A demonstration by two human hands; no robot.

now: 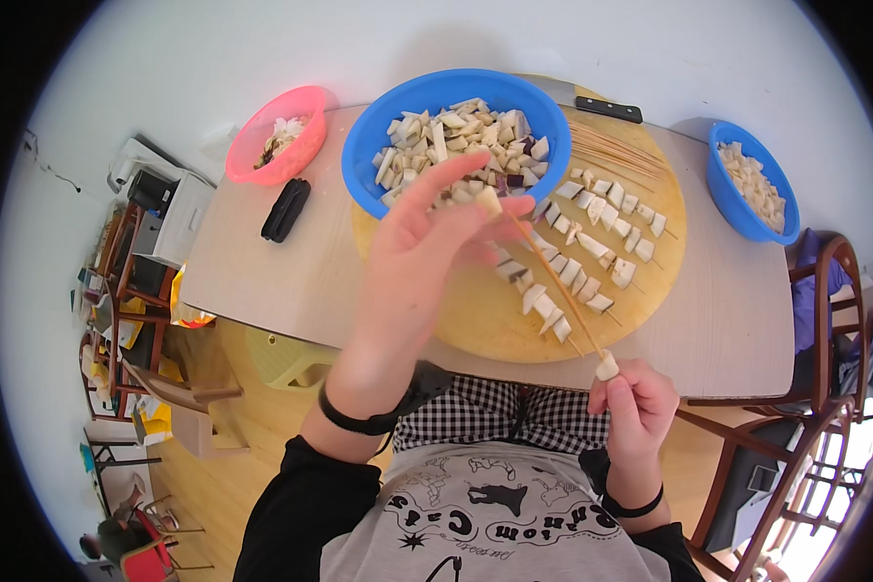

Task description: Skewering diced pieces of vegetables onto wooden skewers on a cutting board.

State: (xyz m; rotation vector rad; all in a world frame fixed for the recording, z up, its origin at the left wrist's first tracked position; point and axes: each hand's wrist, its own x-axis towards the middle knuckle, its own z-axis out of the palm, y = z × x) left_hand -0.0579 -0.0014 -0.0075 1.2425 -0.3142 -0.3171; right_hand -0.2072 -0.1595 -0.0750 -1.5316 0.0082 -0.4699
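My left hand (444, 225) holds a pale cube of cut vegetable (489, 204) between its fingers, at the upper tip of a bamboo skewer (556, 280). The skewer slants down to my right hand (636, 404), whose fingers grip its lower end beside another pale piece (607, 366). Behind my left hand stands a big blue basin (364, 145) of diced, pale vegetable, a few bits with purple skin. Several filled skewers (578, 276) lie side by side on a round yellow cutting board (480, 335), with a bundle of bare skewers (615, 149) above them.
A knife (609, 109) lies at the board's far edge. A pink bowl (316, 138) with scraps and a black case-like object (286, 210) are at the left. A smaller blue basin (727, 196) of pale pieces stands at the right. Chairs flank the table (742, 320); a person sits far off, lower left.
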